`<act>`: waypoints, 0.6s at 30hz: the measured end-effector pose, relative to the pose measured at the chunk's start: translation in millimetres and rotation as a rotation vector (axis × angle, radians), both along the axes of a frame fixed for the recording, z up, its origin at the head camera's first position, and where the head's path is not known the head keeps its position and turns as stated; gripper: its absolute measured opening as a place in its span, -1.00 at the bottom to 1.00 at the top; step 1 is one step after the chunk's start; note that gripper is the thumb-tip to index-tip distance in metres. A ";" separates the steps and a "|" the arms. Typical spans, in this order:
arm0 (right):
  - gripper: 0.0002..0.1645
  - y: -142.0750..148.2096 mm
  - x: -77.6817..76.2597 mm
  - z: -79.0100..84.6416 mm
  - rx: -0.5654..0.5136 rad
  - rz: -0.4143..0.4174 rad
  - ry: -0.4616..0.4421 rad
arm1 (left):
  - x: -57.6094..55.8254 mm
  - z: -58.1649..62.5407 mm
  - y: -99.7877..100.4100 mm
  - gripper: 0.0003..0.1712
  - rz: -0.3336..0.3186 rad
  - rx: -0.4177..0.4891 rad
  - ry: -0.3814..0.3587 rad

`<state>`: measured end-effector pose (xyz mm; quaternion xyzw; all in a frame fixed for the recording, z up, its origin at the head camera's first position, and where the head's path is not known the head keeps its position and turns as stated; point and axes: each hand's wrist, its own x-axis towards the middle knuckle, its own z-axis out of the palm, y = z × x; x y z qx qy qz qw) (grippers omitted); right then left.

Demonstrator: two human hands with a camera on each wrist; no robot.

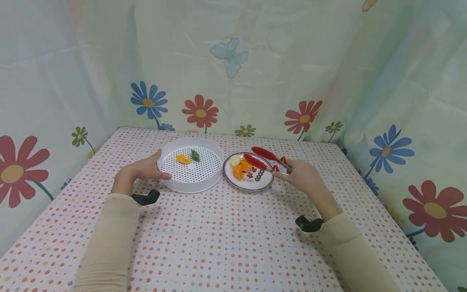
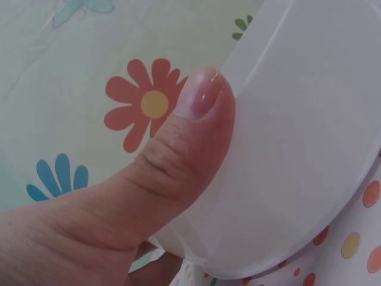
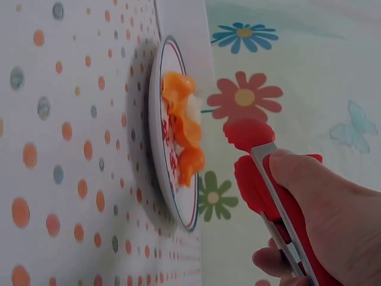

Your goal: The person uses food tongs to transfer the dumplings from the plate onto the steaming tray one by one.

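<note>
My left hand (image 1: pixel 145 167) holds the left side of a round white perforated steamer basket (image 1: pixel 193 187). In the left wrist view, the thumb (image 2: pixel 199 128) lies on the basket's outer wall; the other fingers are mostly hidden. A yellow piece (image 1: pixel 183 159) and a dark green piece (image 1: pixel 195 155) lie inside. My right hand (image 1: pixel 304 176) grips a pair of red-tipped metal tongs (image 1: pixel 268 162). Their tips stand apart above a white plate (image 1: pixel 249 187), with nothing between them. Several orange dumpling-like pieces (image 3: pixel 186 131) and a cream-coloured piece (image 1: pixel 235 160) lie on that plate.
The table (image 1: pixel 219 243) wears a white cloth with coloured dots. The basket and plate stand side by side, almost touching. A flower-printed curtain (image 1: pixel 262 81) closes off the back and both sides. Each wrist carries a dark camera mount (image 1: pixel 309 224).
</note>
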<state>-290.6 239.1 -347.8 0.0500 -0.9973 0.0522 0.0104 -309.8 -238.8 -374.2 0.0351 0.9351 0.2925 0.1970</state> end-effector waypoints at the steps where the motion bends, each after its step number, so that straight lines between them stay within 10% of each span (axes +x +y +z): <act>1: 0.12 5.1 -0.9 -1.0 0.005 -0.002 0.003 | 0.3 0.8 0.2 0.45 0.000 0.002 0.003; 18: 0.04 24.8 -11.7 -6.4 0.009 -0.022 -0.076 | 2.3 1.8 2.0 0.46 0.001 0.023 0.000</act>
